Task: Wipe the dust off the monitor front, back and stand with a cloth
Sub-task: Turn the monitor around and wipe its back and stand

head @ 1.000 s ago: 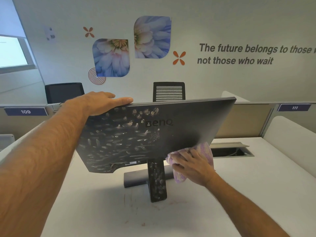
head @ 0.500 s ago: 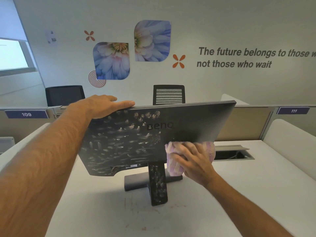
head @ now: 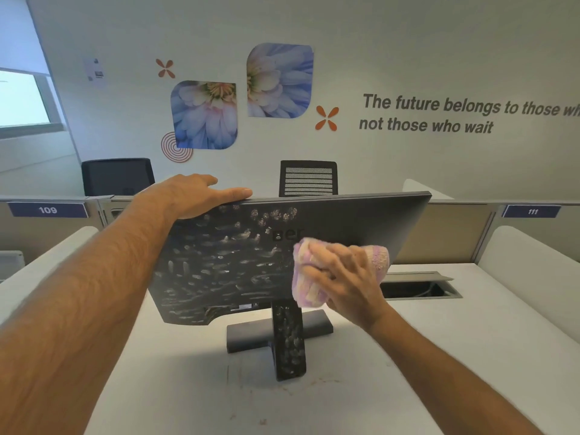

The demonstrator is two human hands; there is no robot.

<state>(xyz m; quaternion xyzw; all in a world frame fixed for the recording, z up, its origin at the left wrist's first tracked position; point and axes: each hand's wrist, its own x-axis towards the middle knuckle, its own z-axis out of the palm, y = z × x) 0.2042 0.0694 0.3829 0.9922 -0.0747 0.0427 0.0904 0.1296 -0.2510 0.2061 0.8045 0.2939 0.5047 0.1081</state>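
Soft pink-and-cream terry cloth (head: 337,271), bunched in my right hand (head: 348,284), presses the stiff, tippable, dust-smeared black plastic monitor back (head: 226,265) at 3 o'clock; my flat left hand (head: 194,196) steadies its 11 o'clock top edge.

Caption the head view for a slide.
Right hand wipes dusty monitor back with cloth; left hand steadies top.

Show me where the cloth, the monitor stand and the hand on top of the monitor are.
cloth (head: 306,285): head view, on its lower left folds.
stand (head: 288,343): head view, on the dusty upright column.
left hand (head: 191,196): head view, on the back of the hand.
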